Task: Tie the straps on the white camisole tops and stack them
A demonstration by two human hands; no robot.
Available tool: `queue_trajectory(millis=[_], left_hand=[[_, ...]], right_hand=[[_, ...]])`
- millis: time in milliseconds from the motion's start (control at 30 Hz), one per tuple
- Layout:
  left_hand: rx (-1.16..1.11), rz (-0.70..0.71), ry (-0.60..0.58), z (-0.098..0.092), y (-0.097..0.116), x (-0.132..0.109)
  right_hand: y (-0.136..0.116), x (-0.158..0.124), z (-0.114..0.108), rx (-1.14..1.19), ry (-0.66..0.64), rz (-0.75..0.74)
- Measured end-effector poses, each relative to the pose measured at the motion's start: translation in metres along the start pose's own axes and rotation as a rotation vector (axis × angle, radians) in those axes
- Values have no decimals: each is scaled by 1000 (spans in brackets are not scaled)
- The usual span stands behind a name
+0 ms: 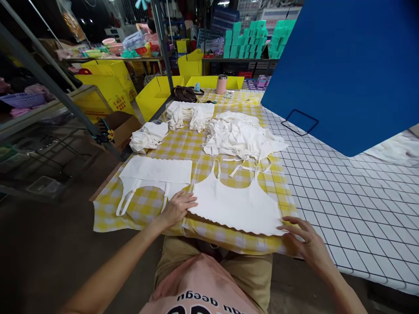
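A white crop top (237,203) with thin straps lies flat on the yellow checked tablecloth (147,205) in front of me. My left hand (176,208) rests at its lower left corner, fingers stretched out and touching the hem. My right hand (303,242) is at the lower right corner, fingers spread on the hem's edge. Neither hand grips anything. A folded white top (155,172) lies to the left, its straps trailing toward me.
Further back lie a loose heap of white tops (240,135) and folded stacks (190,114), (148,136). A white gridded surface (353,196) fills the right side, a blue board (347,69) above it. A pink cup (221,83), yellow bins (153,96) and teal boxes (255,39) stand behind.
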State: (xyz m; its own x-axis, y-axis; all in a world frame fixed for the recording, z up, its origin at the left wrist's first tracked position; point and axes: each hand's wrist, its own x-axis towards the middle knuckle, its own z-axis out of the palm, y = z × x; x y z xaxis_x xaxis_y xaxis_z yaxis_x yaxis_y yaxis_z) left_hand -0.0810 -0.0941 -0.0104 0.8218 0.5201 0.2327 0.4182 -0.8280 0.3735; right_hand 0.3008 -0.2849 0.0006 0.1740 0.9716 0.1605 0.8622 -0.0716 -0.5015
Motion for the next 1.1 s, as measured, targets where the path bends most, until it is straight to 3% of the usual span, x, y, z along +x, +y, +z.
queue_trajectory(millis=[133, 300, 367, 467, 533, 633, 767, 900, 967, 1100], left_hand=[[-167, -91, 96, -31, 8, 8], [-519, -311, 172, -88, 18, 1], [-619, -425, 232, -110, 16, -11], [-658, -599, 452, -139, 4, -39], [-679, -703, 625, -156, -5, -62], [-707, -813, 838, -180, -17, -98], [-691, -935, 953, -204, -41, -134], [-638, -952, 855, -203, -96, -133], [-540, -945, 779, -190, -132, -117], [-264, -1025, 556, -156, -191, -73]], right_hand=[[-24, 9, -32, 49, 51, 11], [-57, 24, -71, 142, 65, -87], [-73, 34, -76, 176, 54, -140], [-111, 52, -68, 222, 31, -233], [-148, 65, -55, 275, -37, -346], [-206, 82, -32, 398, -252, -497], [-256, 103, 1, 519, -430, -507], [-260, 145, 52, 616, -464, -343], [-252, 174, 86, 647, -447, -225], [-232, 224, 151, 432, -331, 30]])
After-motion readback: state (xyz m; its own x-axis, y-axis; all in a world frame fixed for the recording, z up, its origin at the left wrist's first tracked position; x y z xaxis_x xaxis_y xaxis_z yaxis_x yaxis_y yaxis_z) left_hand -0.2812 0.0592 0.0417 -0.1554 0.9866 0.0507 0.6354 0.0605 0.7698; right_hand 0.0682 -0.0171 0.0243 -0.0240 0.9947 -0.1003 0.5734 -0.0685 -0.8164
